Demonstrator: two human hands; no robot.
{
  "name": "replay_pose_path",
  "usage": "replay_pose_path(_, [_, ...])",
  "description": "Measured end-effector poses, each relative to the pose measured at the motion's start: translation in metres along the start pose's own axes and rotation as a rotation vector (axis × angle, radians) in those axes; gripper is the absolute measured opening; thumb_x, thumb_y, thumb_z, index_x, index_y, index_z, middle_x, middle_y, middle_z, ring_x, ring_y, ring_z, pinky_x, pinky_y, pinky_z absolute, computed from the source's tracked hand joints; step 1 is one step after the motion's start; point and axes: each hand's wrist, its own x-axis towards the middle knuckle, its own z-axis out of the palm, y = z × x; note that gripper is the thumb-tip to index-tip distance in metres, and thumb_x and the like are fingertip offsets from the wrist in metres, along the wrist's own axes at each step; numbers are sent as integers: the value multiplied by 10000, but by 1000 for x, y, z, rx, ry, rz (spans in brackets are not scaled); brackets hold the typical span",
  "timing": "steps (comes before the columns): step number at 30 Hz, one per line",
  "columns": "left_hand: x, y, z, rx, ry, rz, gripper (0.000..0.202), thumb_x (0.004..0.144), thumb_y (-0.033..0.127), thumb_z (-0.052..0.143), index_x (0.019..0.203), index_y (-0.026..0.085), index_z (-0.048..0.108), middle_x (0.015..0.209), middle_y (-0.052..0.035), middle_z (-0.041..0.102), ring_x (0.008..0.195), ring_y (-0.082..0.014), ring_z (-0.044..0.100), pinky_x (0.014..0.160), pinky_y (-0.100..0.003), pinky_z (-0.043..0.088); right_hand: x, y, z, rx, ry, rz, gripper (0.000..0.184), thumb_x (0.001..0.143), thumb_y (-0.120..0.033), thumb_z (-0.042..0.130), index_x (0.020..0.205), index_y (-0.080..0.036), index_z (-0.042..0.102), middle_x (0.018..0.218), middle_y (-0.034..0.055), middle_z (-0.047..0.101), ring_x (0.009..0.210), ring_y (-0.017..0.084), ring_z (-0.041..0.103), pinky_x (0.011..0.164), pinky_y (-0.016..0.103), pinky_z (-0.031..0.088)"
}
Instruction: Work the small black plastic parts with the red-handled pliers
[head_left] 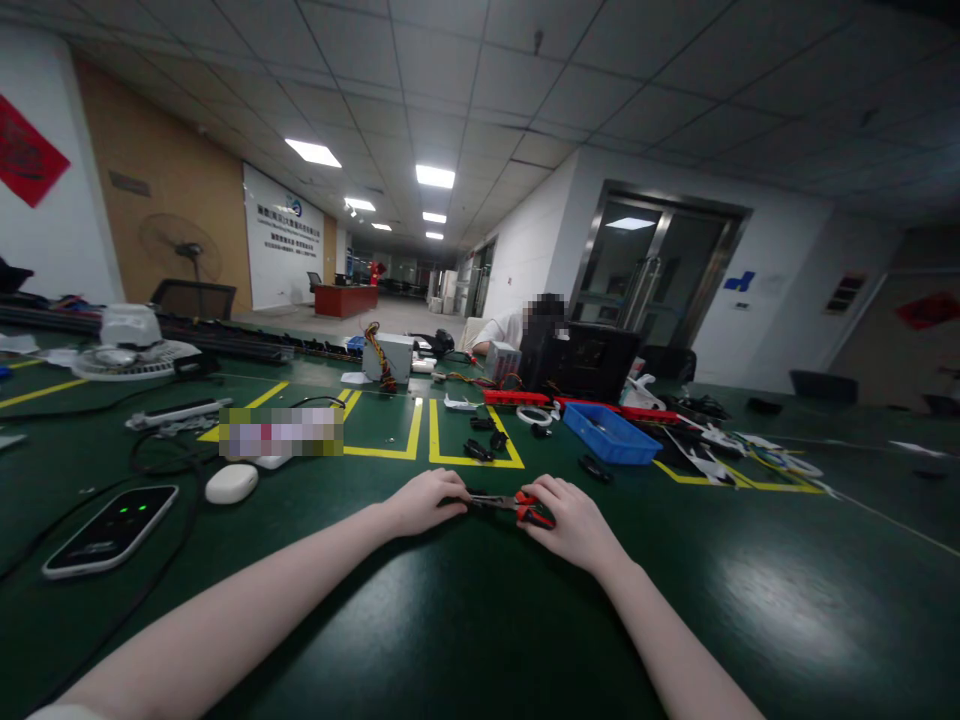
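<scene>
Needle-nose pliers [496, 501] with red and black handles lie across the middle in front of me, jaws pointing left. My right hand [574, 520] is wrapped round their handles. At the jaw tips, my left hand [424, 503] is closed in a pinch on something small and dark; its kind is too small to make out. Beyond my hands, several small black parts [480, 450] lie in a yellow-taped rectangle. Another black part [595, 468] rests to the right, outside the tape.
A blue tray [611, 434] stands right of the taped area. On the left are a white rounded case [231, 484], a device with green lights [112, 530] and black cables. Farther back stand a power supply box [388, 357], a black computer case [581, 360] and a seated person [506, 328].
</scene>
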Motion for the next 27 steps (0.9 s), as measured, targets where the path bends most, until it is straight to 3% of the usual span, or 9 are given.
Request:
replay_pose_path(13, [4,-5,2,-64,35,-20,174,919,248,582,1041,199,696,1066,-61,654,998,-197,614,921,-326,482,0,3,4,-31,47,-42,342,784,-296,671,1108,-216,599,1085,66,633,898,220,611,769,368,512])
replay_pose_path(21, [3,-9,5,-73,63,-3,165,875,259,642,1011,206,719,1218,-68,599,1080,-208,601,976,-339,464,2,0,0,28,-5,-5,325,789,-401,667,1058,-224,619,1043,61,637,887,223,629,764,365,524])
replay_pose_path(27, [4,-10,5,-94,51,1,156,864,276,667,987,209,735,1133,-57,640,1025,-194,614,944,-326,481,1,-4,-2,122,-63,85,384,798,-473,635,1097,-234,606,1043,55,628,850,203,644,711,330,523])
